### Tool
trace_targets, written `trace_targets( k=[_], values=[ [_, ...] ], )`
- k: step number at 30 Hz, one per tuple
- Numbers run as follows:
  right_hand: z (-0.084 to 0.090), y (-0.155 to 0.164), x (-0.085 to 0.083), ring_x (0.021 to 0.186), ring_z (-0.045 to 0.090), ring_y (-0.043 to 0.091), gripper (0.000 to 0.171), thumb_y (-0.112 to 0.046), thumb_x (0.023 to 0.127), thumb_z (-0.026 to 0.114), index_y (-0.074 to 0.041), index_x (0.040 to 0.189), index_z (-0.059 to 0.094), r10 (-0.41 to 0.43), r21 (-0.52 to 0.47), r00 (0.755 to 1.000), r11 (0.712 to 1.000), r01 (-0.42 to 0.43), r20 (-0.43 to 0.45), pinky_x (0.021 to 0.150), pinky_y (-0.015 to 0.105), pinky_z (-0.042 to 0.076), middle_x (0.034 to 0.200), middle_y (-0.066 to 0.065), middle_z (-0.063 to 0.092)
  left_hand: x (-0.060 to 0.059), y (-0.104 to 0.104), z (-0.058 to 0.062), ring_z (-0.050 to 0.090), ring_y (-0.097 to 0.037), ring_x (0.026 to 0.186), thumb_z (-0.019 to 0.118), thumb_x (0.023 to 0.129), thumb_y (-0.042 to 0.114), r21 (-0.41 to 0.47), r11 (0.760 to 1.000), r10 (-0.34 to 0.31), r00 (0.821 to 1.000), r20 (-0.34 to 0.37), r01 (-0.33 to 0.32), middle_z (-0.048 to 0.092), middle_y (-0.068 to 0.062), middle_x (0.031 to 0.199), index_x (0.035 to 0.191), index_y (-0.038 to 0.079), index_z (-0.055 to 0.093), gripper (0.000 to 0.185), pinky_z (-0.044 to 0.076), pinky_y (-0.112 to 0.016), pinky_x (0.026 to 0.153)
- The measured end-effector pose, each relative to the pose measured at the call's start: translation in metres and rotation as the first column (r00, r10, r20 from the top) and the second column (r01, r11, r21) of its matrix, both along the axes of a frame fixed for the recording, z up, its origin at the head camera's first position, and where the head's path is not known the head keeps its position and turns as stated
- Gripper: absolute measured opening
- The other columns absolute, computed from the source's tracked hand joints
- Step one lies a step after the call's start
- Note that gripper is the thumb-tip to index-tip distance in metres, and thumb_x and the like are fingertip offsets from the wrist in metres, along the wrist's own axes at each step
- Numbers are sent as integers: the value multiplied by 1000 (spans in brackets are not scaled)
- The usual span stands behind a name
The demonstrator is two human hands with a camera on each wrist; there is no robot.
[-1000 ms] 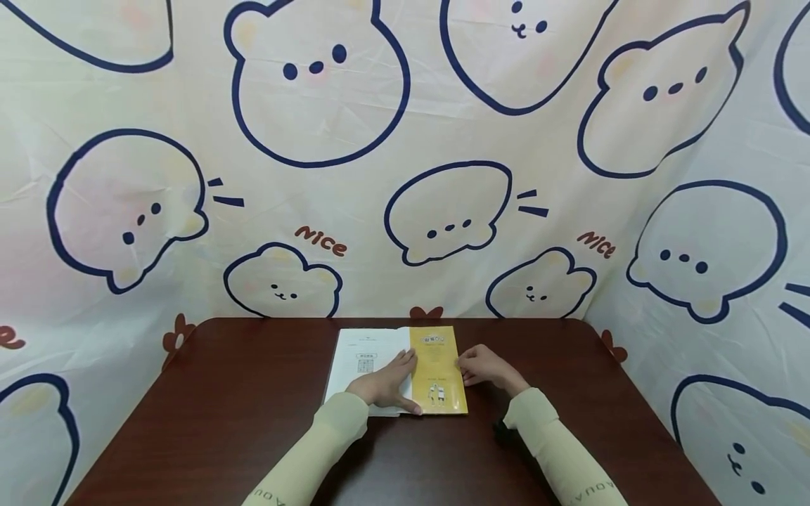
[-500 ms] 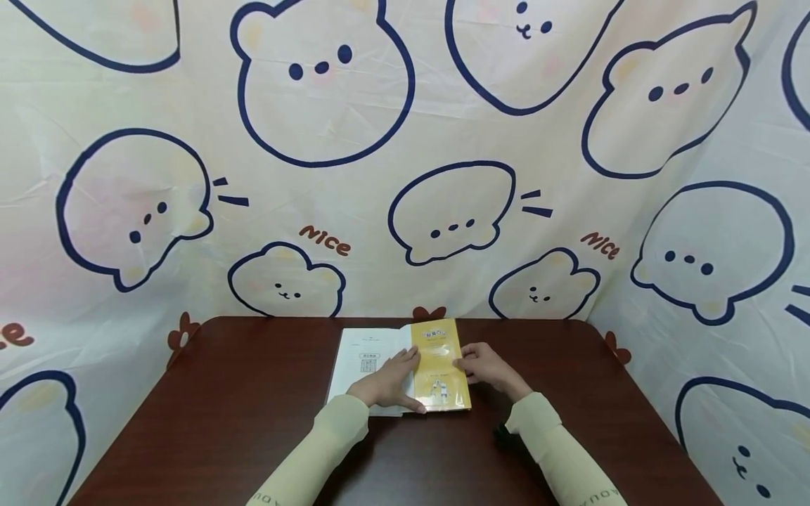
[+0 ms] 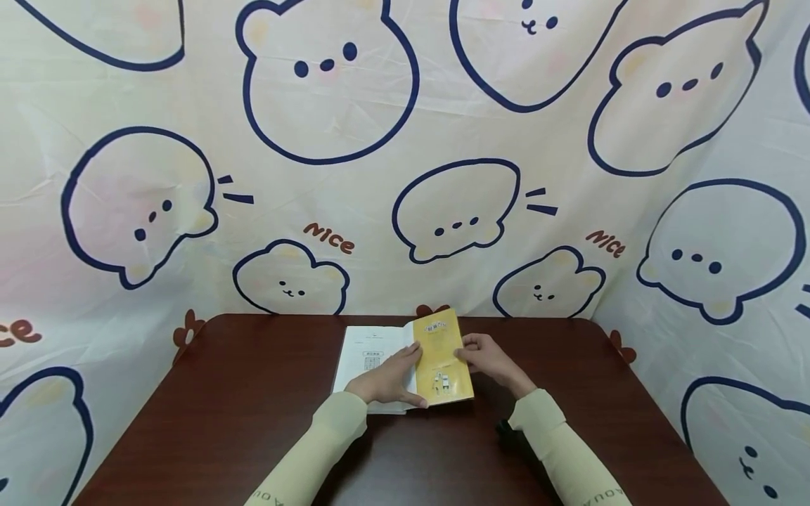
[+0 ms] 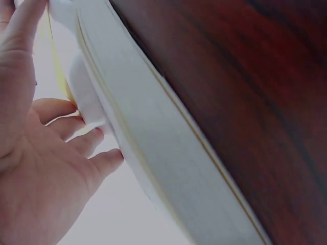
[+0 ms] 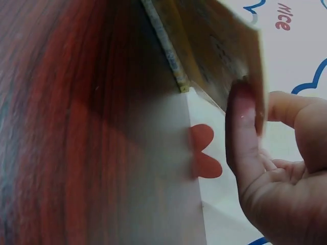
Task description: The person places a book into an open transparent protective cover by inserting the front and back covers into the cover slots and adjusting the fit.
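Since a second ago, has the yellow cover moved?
Yes. The yellow cover has tilted up off the table, its right edge lifted by the right hand.

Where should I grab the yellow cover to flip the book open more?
Probably the yellow cover at its free right edge, coming from the right: that edge is lifted off the table, and the right hand pinches it there. The left hand presses the white page flat.

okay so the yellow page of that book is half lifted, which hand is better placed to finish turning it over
Probably the right hand. Its thumb and fingers already pinch the outer edge of the yellow page, which is tilted up off the book. The left hand lies flat on the white page, holding the book down on the table.
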State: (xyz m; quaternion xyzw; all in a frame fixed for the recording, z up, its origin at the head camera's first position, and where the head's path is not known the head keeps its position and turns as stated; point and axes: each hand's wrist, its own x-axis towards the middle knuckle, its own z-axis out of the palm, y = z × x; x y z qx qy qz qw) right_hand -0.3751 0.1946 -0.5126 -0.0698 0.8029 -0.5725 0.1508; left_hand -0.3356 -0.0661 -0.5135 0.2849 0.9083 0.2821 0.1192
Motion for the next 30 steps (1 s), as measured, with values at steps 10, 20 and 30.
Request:
trace_targets(
  k=[10,20,30],
  values=[
    [14,-18,-1,89,76,26,30,-13,102,58,6,124,54,62,-106,996,992,-69,-71,71,38,62,110,20,74,-11,-11,3,29,-29,153,71,90,57,64,998,-11,999,-48,14,28,-11,167,158,7,35,93,29,-47,122],
    [30,-47,-1,81,76,29,28,-14,98,61,3,120,57,-7,-125,995,992,-6,-99,62,36,62,108,21,74,-8,-15,25,60,-32,127,51,103,54,241,966,90,995,51,-100,66,-11,134,146,8,55,63,49,-53,102],
    [34,-89,-2,73,68,14,29,-13,99,56,8,119,58,51,-187,996,980,-64,-76,62,27,57,102,13,67,31,4,73,49,-11,44,62,91,55,185,911,392,914,-107,-369,49,3,52,72,11,60,48,36,-25,39]
  ],
)
